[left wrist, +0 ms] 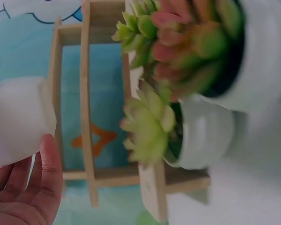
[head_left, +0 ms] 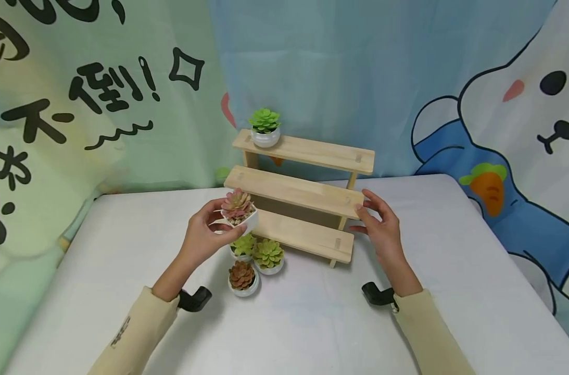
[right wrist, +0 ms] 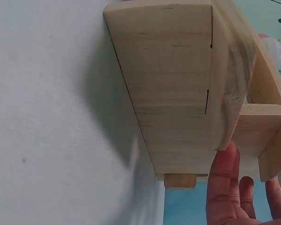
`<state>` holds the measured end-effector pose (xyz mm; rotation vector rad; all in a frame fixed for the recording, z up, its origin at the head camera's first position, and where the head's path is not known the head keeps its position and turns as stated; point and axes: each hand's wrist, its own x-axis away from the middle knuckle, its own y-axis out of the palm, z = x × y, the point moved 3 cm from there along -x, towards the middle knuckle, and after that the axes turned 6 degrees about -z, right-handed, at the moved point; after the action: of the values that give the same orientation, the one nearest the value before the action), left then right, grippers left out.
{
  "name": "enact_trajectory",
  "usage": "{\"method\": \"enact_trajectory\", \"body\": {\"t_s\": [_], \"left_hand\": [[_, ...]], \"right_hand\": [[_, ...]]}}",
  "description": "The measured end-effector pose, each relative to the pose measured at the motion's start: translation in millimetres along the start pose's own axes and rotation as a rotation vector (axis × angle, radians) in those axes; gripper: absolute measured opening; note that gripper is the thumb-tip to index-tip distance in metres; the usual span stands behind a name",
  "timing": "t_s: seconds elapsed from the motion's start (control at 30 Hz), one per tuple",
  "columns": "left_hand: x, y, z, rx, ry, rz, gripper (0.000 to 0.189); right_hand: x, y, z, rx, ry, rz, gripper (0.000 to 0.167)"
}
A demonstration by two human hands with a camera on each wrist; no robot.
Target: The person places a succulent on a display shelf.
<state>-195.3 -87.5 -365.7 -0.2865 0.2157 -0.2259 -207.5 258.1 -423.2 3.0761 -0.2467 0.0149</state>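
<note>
Now pink succulent pot (head_left: pixel 239 211) in left hand (head_left: pixel 203 237) grip, right hand (head_left: pixel 381 226) fingers relaxed against wooden shelf (head_left: pixel 303 195).

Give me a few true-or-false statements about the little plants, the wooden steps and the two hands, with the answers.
1. The left hand holds a pink succulent pot. True.
2. The top shelf of the wooden stand is bare. False: a green succulent pot stands on its left end.
3. The right hand touches the stand's middle shelf at its right end. True.
4. Five pots wait on the table. False: three pots sit there, clustered before the stand.
</note>
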Motion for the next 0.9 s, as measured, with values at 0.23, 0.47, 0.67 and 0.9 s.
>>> {"method": "enact_trajectory", "body": {"t_s": [0.23, 0.47, 0.67, 0.9], "left_hand": [[-17.4, 17.9, 17.2, -0.015, 0.009, -0.052, 0.054], [-36.8, 28.3, 36.6, -0.028, 0.053, -0.017, 0.051], [-46.1, 34.9, 44.2, -0.004, 0.053, -0.014, 0.049], [-62.2, 44.7, 51.0, 0.038, 0.053, -0.008, 0.051]], "right_hand": [[2.8, -11, 3, 0.023, -0.009, 0.005, 0.053], [-4.6, -14, -3, 0.025, -0.046, -0.033, 0.052], [-3.5, -6, -7, 0.042, 0.037, -0.011, 0.05], [-2.7, -1, -3, 0.061, 0.039, -0.037, 0.048]]}}
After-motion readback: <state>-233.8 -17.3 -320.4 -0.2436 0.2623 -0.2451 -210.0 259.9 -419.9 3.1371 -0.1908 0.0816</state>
